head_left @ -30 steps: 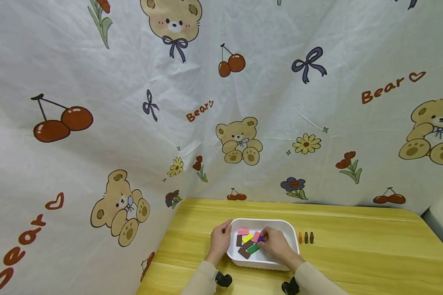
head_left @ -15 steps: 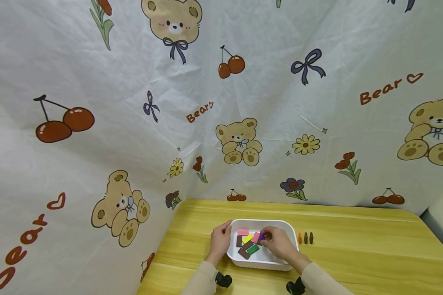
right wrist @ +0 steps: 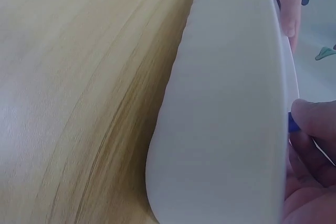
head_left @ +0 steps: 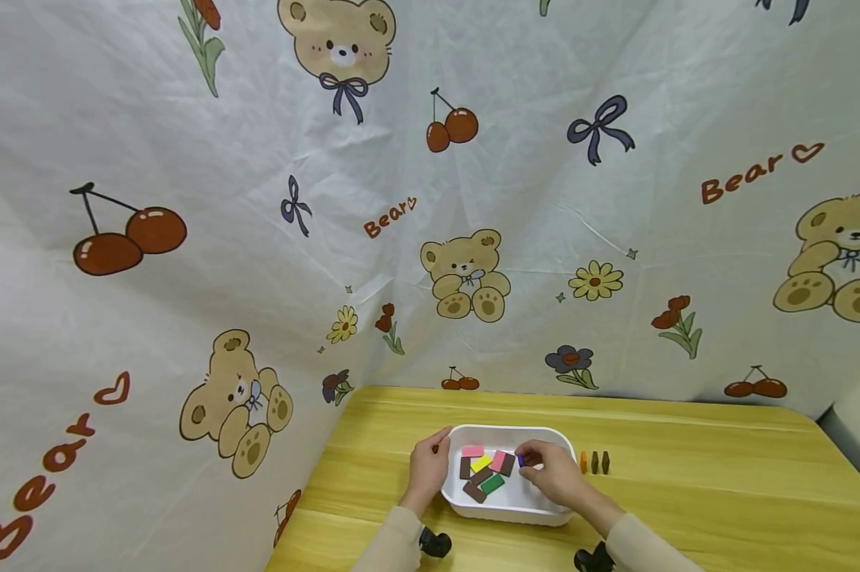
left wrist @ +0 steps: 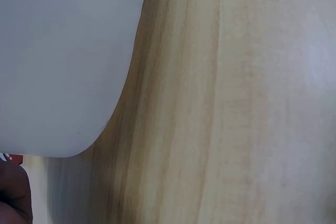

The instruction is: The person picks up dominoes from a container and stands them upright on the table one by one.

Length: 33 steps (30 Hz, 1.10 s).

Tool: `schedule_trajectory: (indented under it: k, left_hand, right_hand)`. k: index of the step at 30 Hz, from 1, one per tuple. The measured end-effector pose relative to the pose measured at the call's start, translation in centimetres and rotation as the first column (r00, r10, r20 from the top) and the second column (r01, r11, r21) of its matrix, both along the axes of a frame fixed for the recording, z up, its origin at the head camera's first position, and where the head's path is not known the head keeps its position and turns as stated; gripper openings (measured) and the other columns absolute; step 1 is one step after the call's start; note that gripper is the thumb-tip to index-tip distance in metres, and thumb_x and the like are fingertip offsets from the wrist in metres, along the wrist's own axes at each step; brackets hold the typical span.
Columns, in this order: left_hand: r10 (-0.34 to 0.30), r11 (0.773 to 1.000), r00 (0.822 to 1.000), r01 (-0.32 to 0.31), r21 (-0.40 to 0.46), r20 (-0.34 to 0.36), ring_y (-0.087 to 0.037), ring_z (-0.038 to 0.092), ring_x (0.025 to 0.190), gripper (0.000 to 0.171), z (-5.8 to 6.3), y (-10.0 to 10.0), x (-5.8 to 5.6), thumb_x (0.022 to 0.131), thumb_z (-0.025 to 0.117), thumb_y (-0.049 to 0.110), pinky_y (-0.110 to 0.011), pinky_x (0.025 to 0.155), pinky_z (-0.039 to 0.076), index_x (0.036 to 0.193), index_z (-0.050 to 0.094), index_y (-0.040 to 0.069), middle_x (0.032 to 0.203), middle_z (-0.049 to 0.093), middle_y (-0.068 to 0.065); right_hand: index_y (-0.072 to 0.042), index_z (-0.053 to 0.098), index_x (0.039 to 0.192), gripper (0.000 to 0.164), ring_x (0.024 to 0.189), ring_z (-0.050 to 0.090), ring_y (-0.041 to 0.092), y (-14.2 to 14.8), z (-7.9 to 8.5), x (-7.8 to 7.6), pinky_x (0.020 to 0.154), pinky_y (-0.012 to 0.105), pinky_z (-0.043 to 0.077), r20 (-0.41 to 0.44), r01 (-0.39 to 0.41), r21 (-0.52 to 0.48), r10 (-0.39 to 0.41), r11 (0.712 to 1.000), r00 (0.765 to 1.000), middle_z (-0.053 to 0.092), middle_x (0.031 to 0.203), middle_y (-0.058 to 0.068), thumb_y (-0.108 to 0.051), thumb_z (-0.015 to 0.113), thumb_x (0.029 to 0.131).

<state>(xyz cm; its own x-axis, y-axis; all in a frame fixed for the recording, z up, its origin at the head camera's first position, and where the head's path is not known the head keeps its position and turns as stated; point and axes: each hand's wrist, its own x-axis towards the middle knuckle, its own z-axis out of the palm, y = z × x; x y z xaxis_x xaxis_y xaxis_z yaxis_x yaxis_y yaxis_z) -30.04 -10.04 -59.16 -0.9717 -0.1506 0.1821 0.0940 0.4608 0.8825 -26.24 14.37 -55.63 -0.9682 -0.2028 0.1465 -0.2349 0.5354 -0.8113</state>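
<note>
A white plastic tub (head_left: 509,515) stands on the table, several coloured dominoes lying flat in it. Pink (head_left: 472,451), yellow (head_left: 482,463) and green (head_left: 492,483) dominoes lie among brown ones, such as a brown domino (head_left: 474,492). Between thumb and fingertips, my right hand (head_left: 555,474) pinches a purple domino (head_left: 521,460) over the tub's right part. It looks blue in the right wrist view, where the tub's wall hides the tub's contents. My left hand (head_left: 428,466) grips the tub's left rim; only a dark part of this hand shows in the left wrist view.
Right of the tub an orange domino (head_left: 583,462) and two brown dominoes (head_left: 600,462) stand upright in a row on the wooden table (head_left: 723,477). A white cloth (head_left: 516,199) printed with bears and cherries hangs behind and on the left.
My right hand has shifted right within the tub, carrying the purple domino away from the pile. A brown domino beside a pink one is now uncovered. The left hand stays on the rim.
</note>
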Motion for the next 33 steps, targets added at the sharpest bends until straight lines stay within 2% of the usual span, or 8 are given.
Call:
schedule_trajectory:
  k: [4, 9, 12, 17, 20, 25, 30, 33]
  left_hand:
    - [0.003, 1.0, 1.0, -0.003, 0.003, -0.003, -0.028, 0.069, 0.114, 0.027, 0.4, 0.0, 0.2, 0.104, 0.06, 0.015, -0.044, 0.096, 0.059, 0.125, 0.075, 0.008, 0.126, 0.074, -0.014]
    - [0.007, 1.0, 1.0, -0.007, 0.004, 0.006, -0.027, 0.068, 0.118, 0.028, -0.9, -0.1, -0.6, 0.104, 0.059, 0.017, -0.044, 0.098, 0.058, 0.126, 0.075, 0.011, 0.128, 0.073, -0.012]
    - [0.005, 1.0, 1.0, -0.005, 0.007, 0.015, -0.027, 0.067, 0.121, 0.028, -1.6, -0.2, -1.0, 0.105, 0.059, 0.018, -0.043, 0.101, 0.058, 0.127, 0.075, 0.013, 0.13, 0.073, -0.01]
    - [-0.002, 1.0, 1.0, 0.001, -0.003, -0.013, -0.029, 0.068, 0.119, 0.029, -0.8, -0.1, -0.3, 0.106, 0.058, 0.019, -0.043, 0.097, 0.059, 0.127, 0.074, 0.01, 0.129, 0.073, -0.013]
    - [-0.002, 1.0, 1.0, 0.003, 0.011, -0.022, -0.032, 0.068, 0.117, 0.029, 0.3, 0.2, 0.4, 0.105, 0.058, 0.017, -0.046, 0.096, 0.059, 0.126, 0.074, 0.006, 0.128, 0.073, -0.016]
    - [0.012, 1.0, 1.0, -0.012, 0.017, -0.003, -0.033, 0.067, 0.12, 0.028, 1.3, 0.5, 1.1, 0.104, 0.058, 0.013, -0.047, 0.099, 0.058, 0.126, 0.074, 0.006, 0.128, 0.072, -0.016]
    - [0.01, 1.0, 1.0, -0.011, 0.016, 0.005, -0.032, 0.067, 0.12, 0.029, 0.8, 0.4, 0.6, 0.105, 0.057, 0.013, -0.046, 0.098, 0.058, 0.127, 0.073, 0.006, 0.13, 0.071, -0.017]
    - [0.011, 1.0, 1.0, -0.011, 0.009, 0.019, -0.031, 0.066, 0.122, 0.028, -0.2, 0.2, -0.1, 0.105, 0.058, 0.015, -0.045, 0.1, 0.058, 0.128, 0.074, 0.01, 0.132, 0.071, -0.013]
  right_hand:
    - [0.0, 0.071, 0.103, 0.02, 0.088, 0.068, 0.019, 0.4, 0.9, 0.3, 0.075, 0.029, 0.059, 0.018, -0.019, -0.013, 0.019, 1.0, 1.0, 0.072, 0.094, 0.007, 0.006, 0.075, 0.085]
    - [-0.002, 0.071, 0.105, 0.022, 0.09, 0.068, 0.018, 1.0, 1.0, 0.6, 0.075, 0.028, 0.058, 0.04, 0.0, -0.002, 0.0, 1.0, 0.999, 0.072, 0.096, 0.006, 0.005, 0.076, 0.085]
    - [-0.002, 0.07, 0.106, 0.023, 0.091, 0.067, 0.018, 1.5, 0.7, 0.7, 0.069, 0.025, 0.057, 0.079, 0.022, -0.026, -0.02, 0.999, 0.997, 0.071, 0.096, 0.006, 0.005, 0.075, 0.086]
    - [0.0, 0.07, 0.109, 0.024, 0.09, 0.068, 0.019, 2.2, 0.3, 0.9, 0.061, 0.025, 0.058, 0.131, 0.067, -0.088, -0.055, 0.994, 0.99, 0.07, 0.094, 0.005, 0.007, 0.074, 0.086]
    - [0.001, 0.069, 0.111, 0.025, 0.089, 0.069, 0.019, 2.7, 0.3, 1.1, 0.062, 0.026, 0.059, 0.136, 0.087, -0.105, -0.073, 0.991, 0.988, 0.07, 0.094, 0.005, 0.007, 0.073, 0.087]
    - [0.001, 0.068, 0.113, 0.025, 0.086, 0.069, 0.016, 3.6, 0.5, 1.4, 0.064, 0.027, 0.061, 0.156, 0.108, -0.137, -0.086, 0.985, 0.984, 0.071, 0.094, 0.006, 0.005, 0.073, 0.089]
    - [0.003, 0.068, 0.116, 0.027, 0.085, 0.068, 0.016, 4.7, 0.7, 1.5, 0.066, 0.028, 0.062, 0.16, 0.115, -0.154, -0.09, 0.981, 0.983, 0.071, 0.097, 0.007, 0.003, 0.073, 0.09]
    - [0.003, 0.067, 0.119, 0.028, 0.085, 0.067, 0.016, 5.5, 0.5, 1.5, 0.066, 0.027, 0.061, 0.16, 0.122, -0.144, -0.099, 0.982, 0.982, 0.071, 0.098, 0.008, 0.003, 0.073, 0.091]
